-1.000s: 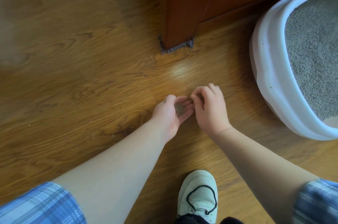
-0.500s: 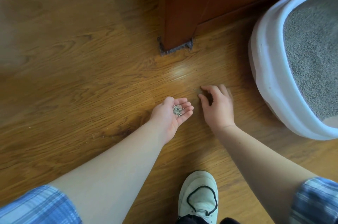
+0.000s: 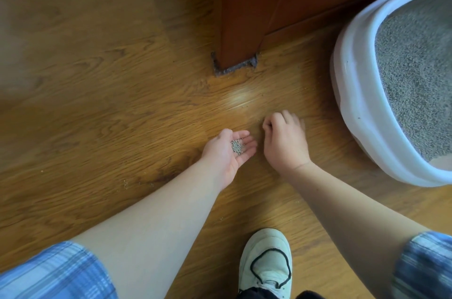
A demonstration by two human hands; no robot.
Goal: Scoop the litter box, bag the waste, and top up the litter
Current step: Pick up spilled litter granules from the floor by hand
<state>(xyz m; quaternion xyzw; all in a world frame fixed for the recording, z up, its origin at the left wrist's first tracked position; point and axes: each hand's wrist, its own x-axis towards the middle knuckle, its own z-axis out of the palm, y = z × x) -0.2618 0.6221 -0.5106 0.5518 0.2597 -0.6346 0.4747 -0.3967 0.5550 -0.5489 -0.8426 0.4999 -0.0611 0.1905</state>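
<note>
Left hand (image 3: 227, 153) palm-up, fingers together, grains (image 3: 236, 146) loose on it. Right hand (image 3: 285, 143) curled over floor (image 3: 122, 103), pinch hidden. Any tilt could spill grains.

A white plastic litter box (image 3: 352, 103) with a broad rounded rim is seen at the right edge of the frame, set on the wooden floor (image 3: 97, 103) and cut off by the picture's border. It is filled with fine grey litter (image 3: 415, 73), spread fairly level; a pale bare patch is shown at its lower end. A small heap of grey granules (image 3: 237, 146) is held in the upturned palm of the left hand (image 3: 227, 152), near the middle of the frame. A few stray grains (image 3: 126, 182) are scattered on the floor at lower left.
</note>
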